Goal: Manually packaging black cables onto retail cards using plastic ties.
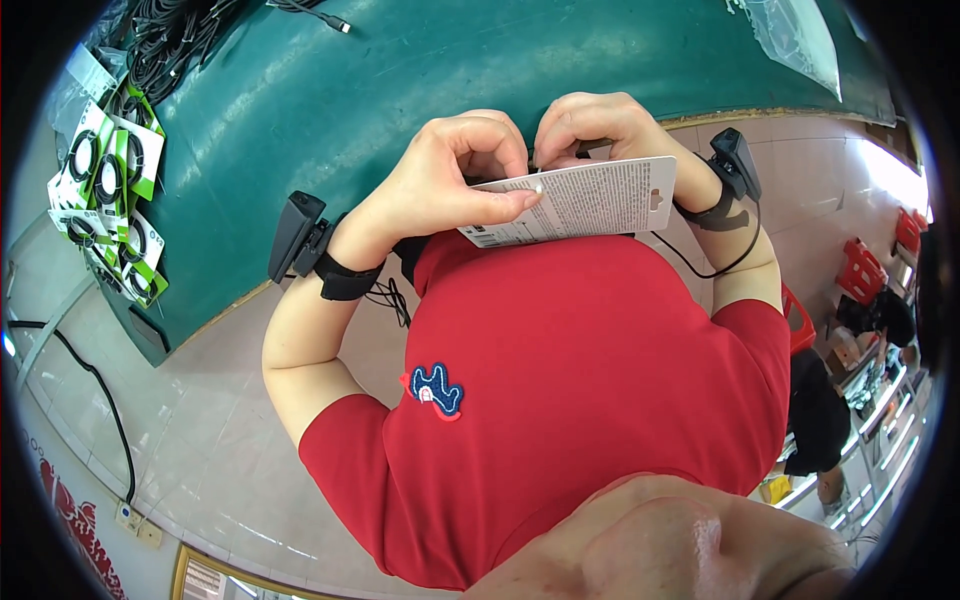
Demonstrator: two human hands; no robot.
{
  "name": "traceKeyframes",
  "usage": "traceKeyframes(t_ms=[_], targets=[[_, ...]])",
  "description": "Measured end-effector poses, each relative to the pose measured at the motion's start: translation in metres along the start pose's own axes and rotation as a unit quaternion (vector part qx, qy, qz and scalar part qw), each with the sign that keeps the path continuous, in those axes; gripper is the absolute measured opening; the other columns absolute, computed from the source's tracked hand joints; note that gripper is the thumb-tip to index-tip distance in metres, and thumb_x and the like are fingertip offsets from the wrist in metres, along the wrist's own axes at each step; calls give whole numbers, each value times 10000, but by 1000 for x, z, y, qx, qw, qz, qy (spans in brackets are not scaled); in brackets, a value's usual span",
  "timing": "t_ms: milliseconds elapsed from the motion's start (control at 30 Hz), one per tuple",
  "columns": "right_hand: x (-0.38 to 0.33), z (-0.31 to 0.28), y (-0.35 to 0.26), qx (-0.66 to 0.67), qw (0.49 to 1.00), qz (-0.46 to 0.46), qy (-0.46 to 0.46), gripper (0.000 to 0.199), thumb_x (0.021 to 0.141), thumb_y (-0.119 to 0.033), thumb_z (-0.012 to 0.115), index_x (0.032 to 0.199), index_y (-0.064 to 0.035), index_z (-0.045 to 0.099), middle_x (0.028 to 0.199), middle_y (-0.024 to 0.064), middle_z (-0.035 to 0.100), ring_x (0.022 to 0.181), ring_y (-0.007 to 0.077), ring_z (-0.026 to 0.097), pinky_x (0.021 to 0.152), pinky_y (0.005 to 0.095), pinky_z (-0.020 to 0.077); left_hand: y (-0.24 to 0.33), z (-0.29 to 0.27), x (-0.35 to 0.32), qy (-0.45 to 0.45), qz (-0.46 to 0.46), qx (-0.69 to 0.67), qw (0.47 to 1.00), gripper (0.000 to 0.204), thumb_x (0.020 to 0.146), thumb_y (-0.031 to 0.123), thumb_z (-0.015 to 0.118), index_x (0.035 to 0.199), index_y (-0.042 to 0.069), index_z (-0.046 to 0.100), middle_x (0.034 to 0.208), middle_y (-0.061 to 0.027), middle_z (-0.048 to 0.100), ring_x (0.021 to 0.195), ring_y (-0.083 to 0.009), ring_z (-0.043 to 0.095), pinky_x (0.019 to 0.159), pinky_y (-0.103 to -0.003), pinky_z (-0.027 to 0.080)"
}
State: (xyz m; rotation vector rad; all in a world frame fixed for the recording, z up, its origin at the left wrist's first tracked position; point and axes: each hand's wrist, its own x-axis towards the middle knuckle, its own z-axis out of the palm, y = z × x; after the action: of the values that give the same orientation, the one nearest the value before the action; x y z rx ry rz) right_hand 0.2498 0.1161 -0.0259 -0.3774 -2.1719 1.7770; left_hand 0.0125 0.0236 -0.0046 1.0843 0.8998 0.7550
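Note:
A white packaging card (605, 200), its printed back turned toward me, stands tilted against my red shirt at the table's edge. My left hand (465, 165) grips its left part, thumb lying flat on the back and fingers curled behind it. At the card's upper edge my right hand (600, 125) has its fingers bent together in a pinch. Whatever is between those fingers is hidden; only a dark bit shows behind the card. A small white tip pokes out beside my left thumb. The card's front face is out of sight.
On the green table (330, 110), a pile of carded black cables (110, 175) lies at the left. Loose black cables (175, 45) are heaped behind it, and a connector end (338, 22) rests nearby. A clear plastic bag (795, 45) lies at the far right.

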Motion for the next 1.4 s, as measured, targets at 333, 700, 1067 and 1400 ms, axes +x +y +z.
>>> traceKeyframes(t_ms=[333, 700, 1067, 1400], targets=[[-2, 3, -4, 89, 990, 106, 26, 151, 843, -40, 781, 967, -24, 696, 957, 54, 673, 893, 148, 654, 756, 270, 550, -1, -3, -1, -6, 9, 5, 1000, 165, 780, 10, 805, 781, 25, 641, 912, -17, 608, 730, -50, 600, 613, -193, 472], [14, -23, -6, 215, 968, 122, -51, 238, 883, -40, 756, 1099, -17, 657, 989, 34, 661, 889, 114, 658, 796, 244, 548, -3, -12, 12, -17, -132, -34, 990, 155, 807, 65, 826, 820, 32, 675, 889, -3, 668, 773, -58, 639, 690, -186, 495], [48, -42, -22, 21, 963, -110, -245, 106, 891, -38, 705, 991, -27, 738, 890, 73, 643, 793, 211, 651, 674, 319, 507, -12, -12, 16, -21, -87, -42, 995, 204, 774, 141, 861, 824, 30, 697, 749, -15, 700, 685, -59, 664, 579, -186, 466], [51, -44, -38, -120, 948, -138, -261, 174, 856, -19, 691, 1016, -53, 749, 871, 75, 622, 761, 269, 632, 636, 356, 486, -10, -11, 15, -32, -81, -55, 995, 205, 782, 133, 855, 823, 20, 689, 759, -27, 700, 700, -67, 669, 626, -199, 508]])
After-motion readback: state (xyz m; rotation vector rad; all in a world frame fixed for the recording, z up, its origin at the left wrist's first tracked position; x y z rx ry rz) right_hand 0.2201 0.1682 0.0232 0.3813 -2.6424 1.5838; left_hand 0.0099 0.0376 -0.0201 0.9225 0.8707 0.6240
